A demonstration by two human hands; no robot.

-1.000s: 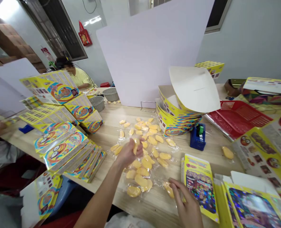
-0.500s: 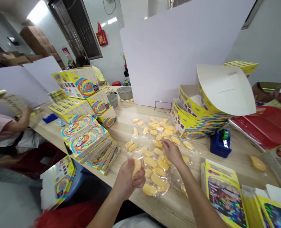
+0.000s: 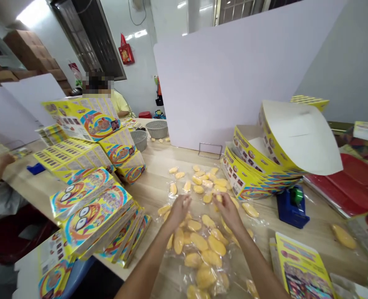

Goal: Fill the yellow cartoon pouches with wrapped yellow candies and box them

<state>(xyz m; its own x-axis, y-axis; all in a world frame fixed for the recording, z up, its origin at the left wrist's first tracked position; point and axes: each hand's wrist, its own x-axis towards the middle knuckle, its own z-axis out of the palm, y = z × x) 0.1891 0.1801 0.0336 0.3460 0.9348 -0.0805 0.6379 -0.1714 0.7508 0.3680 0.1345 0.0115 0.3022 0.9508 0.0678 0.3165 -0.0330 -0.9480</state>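
Observation:
Yellow oval pieces in clear plastic wrappers (image 3: 198, 241) lie scattered over the wooden table in front of me. Over the left side of this spread is my left hand (image 3: 180, 211), its fingers curled together; what they hold, if anything, is hidden. My right hand (image 3: 229, 211) is at the right of the spread, with thumb and fingers pinched at one wrapped yellow piece (image 3: 217, 202). A narrow gap separates the two hands. More wrapped pieces lie beyond the fingertips, towards the open box stack.
Yellow printed boxes (image 3: 90, 211) are piled at left. Nested open display boxes (image 3: 249, 174) stand at right, beside a blue tape dispenser (image 3: 292, 209). Behind are a wire stand (image 3: 210, 150), a white partition (image 3: 227, 83) and grey baskets (image 3: 157, 129). Co-workers sit at the left and back.
My left hand has moved forward from the near edge to the pieces, and the piece seen in it is no longer visible there. More pieces lie near the edge. The view has shifted.

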